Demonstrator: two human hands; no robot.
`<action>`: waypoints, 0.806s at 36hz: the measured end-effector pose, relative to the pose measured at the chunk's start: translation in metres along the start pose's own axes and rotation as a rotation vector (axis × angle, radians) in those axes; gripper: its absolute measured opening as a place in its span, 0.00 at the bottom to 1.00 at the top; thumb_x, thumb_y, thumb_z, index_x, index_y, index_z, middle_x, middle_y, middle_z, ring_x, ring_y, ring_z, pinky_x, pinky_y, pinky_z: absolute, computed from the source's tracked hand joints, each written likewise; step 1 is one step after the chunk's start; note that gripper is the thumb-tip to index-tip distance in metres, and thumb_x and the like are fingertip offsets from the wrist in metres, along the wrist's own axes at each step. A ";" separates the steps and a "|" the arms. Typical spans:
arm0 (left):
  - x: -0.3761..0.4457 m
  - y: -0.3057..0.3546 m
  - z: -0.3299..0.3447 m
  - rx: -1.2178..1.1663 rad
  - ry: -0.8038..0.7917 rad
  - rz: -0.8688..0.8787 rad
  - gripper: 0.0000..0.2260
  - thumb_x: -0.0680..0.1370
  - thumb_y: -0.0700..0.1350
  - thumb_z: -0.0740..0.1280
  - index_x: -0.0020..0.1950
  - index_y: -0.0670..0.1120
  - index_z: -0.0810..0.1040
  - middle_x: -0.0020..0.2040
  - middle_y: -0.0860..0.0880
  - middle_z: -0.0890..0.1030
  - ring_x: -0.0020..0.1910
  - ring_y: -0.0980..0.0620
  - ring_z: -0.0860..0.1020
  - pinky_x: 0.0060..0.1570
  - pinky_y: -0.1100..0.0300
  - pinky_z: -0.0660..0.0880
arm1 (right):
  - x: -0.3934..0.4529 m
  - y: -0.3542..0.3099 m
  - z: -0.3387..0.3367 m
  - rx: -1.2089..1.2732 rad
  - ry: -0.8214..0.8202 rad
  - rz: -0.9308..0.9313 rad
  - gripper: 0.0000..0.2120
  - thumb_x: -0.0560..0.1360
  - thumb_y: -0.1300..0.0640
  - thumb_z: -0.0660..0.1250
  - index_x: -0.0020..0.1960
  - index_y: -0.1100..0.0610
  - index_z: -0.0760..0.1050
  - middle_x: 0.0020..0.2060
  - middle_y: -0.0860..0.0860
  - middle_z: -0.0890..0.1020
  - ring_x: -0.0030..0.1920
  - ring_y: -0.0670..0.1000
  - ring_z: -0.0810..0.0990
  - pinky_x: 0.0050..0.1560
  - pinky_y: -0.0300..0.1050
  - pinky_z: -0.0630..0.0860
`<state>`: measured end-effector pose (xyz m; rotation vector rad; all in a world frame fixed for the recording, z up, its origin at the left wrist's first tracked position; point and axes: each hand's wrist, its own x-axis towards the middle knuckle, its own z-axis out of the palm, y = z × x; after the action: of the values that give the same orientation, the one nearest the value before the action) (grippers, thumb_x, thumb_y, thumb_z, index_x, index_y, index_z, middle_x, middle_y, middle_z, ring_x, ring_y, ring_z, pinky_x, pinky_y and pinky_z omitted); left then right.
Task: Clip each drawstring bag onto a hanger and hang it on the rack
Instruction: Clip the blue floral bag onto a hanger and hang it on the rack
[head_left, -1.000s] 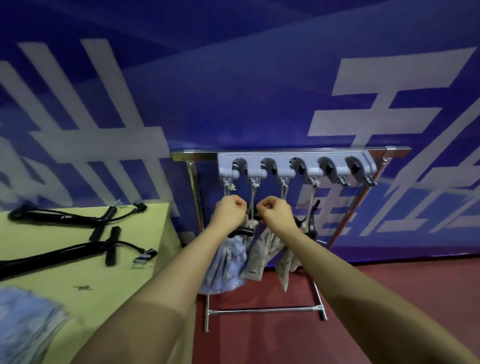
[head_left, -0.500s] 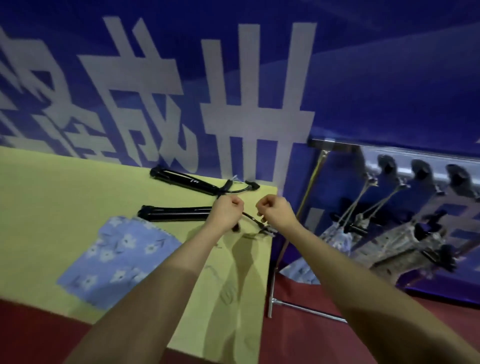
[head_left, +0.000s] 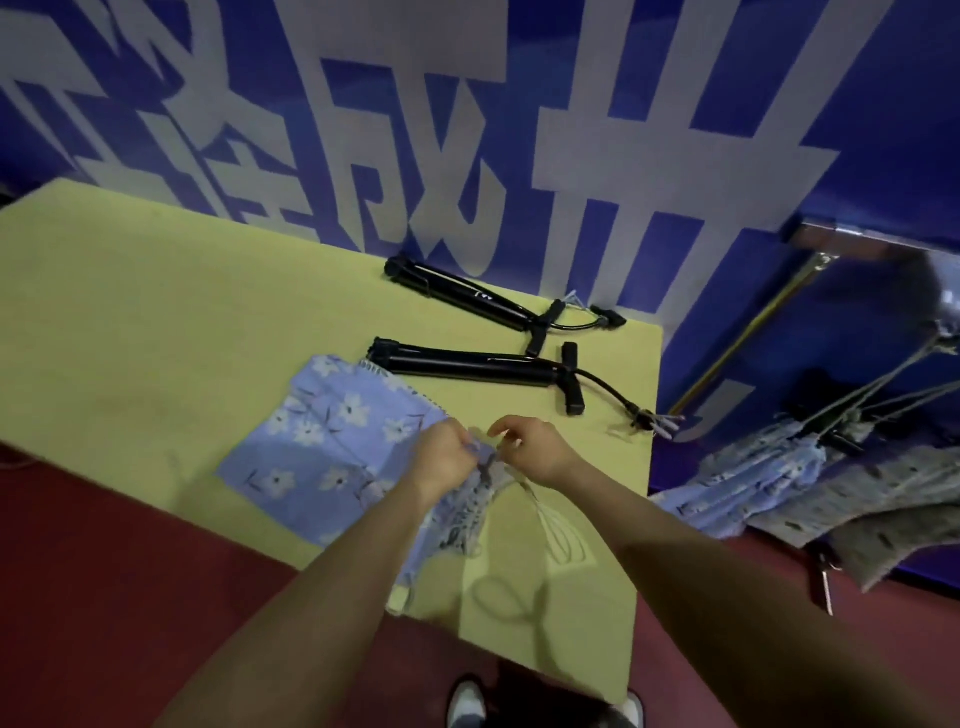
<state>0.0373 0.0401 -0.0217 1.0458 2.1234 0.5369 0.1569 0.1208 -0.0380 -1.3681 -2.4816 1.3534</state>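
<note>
A blue floral drawstring bag (head_left: 467, 512) is bunched at its top between my two hands, above the front of the yellow table (head_left: 130, 312). My left hand (head_left: 447, 457) grips the gathered top. My right hand (head_left: 537, 449) pinches the same edge from the right, fingers curled. The bag's cord loops (head_left: 561, 535) trail below my right wrist. A second blue floral bag (head_left: 317, 447) lies flat on the table to the left. Two black hangers (head_left: 467, 364) (head_left: 467, 296) lie behind my hands. The rack (head_left: 821, 249) stands at the right with bags hanging (head_left: 753, 483).
A grey patterned bag (head_left: 893, 499) hangs on the rack beside the blue ones. A blue wall with large white characters (head_left: 571, 130) runs behind the table. The floor (head_left: 104, 571) is dark red, and my shoes (head_left: 467, 706) show at the table's front edge.
My view swung left from the rack to the table. Both hands left the rack, dropped to the table's front and took hold of a blue floral bag.
</note>
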 end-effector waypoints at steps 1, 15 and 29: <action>-0.001 -0.006 0.002 0.058 -0.024 -0.001 0.08 0.77 0.38 0.63 0.54 0.39 0.77 0.53 0.40 0.80 0.50 0.43 0.77 0.44 0.60 0.70 | 0.003 0.001 0.005 -0.037 -0.044 0.001 0.18 0.74 0.66 0.63 0.63 0.60 0.74 0.55 0.60 0.81 0.56 0.58 0.79 0.52 0.45 0.73; 0.010 -0.039 0.018 0.330 0.009 0.060 0.11 0.77 0.47 0.63 0.58 0.44 0.76 0.58 0.43 0.73 0.61 0.41 0.69 0.60 0.51 0.69 | 0.018 -0.003 0.036 -0.075 0.166 -0.107 0.12 0.71 0.71 0.60 0.49 0.65 0.80 0.50 0.60 0.81 0.52 0.59 0.78 0.50 0.45 0.70; 0.002 -0.015 -0.026 0.131 0.121 0.182 0.08 0.78 0.46 0.61 0.52 0.41 0.69 0.49 0.41 0.75 0.43 0.44 0.72 0.39 0.54 0.68 | 0.014 -0.055 0.016 0.374 0.266 -0.134 0.02 0.79 0.65 0.58 0.50 0.60 0.67 0.40 0.51 0.75 0.39 0.49 0.75 0.39 0.39 0.71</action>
<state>0.0098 0.0309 -0.0147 1.3202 2.2057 0.5659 0.1046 0.1064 -0.0160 -1.1863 -1.9883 1.4091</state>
